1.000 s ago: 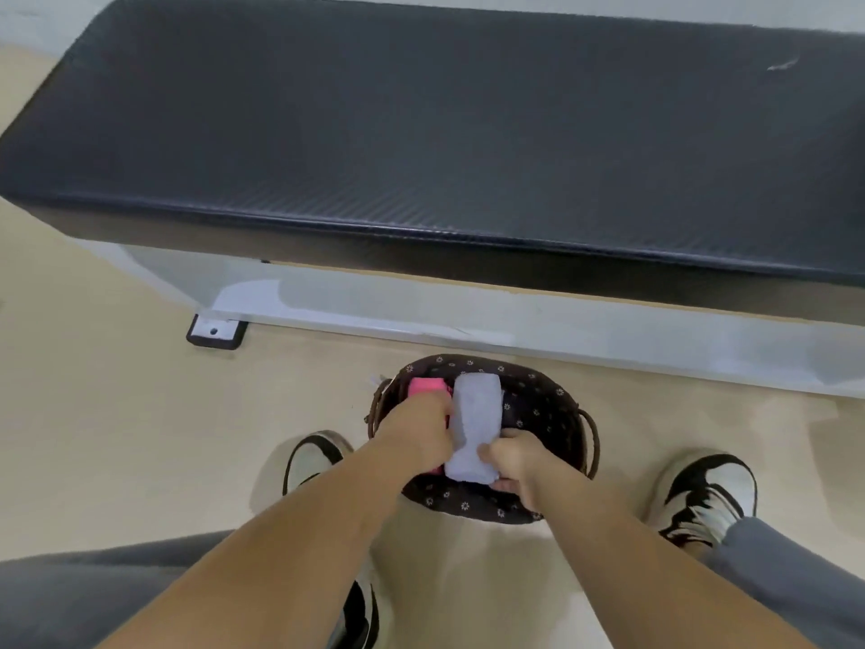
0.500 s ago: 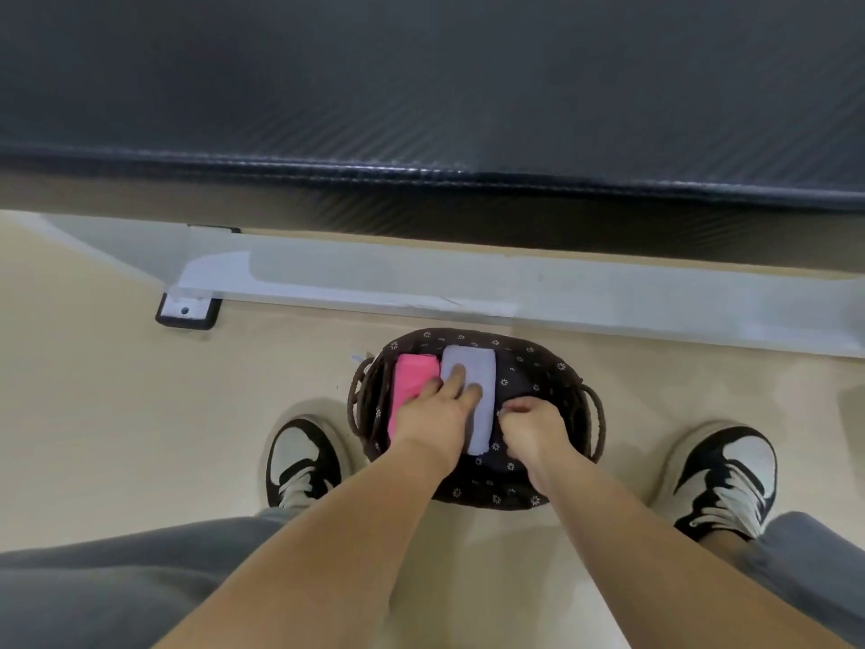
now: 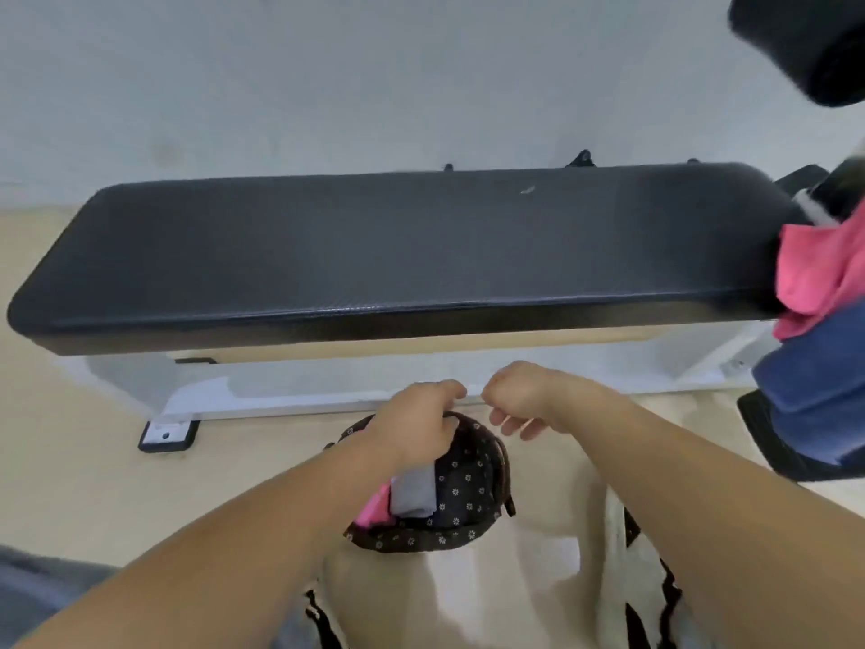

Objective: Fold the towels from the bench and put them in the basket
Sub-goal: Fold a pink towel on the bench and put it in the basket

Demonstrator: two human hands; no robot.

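Observation:
The dark flower-print basket (image 3: 421, 538) stands on the floor between my feet, in front of the black padded bench (image 3: 398, 255). In it lie a folded grey towel (image 3: 412, 496) and, to its left, a folded pink towel (image 3: 374, 508). My left hand (image 3: 412, 423) hovers over the basket's far rim with loosely curled fingers and hides part of the rim; whether it touches the rim I cannot tell. My right hand (image 3: 524, 400) hangs just right of it, fingers relaxed, holding nothing. The bench top is bare.
At the right edge a crumpled pink towel (image 3: 814, 278) lies on a blue one (image 3: 824, 391), beside the bench end. A black padded object (image 3: 805, 39) is at the top right. The bench's white base ends in a black foot (image 3: 166, 433). Beige floor lies to the left.
Both hands have come up off the towels and out of the basket. The view has lifted, so the whole bench, the wall and the towels at the right now show.

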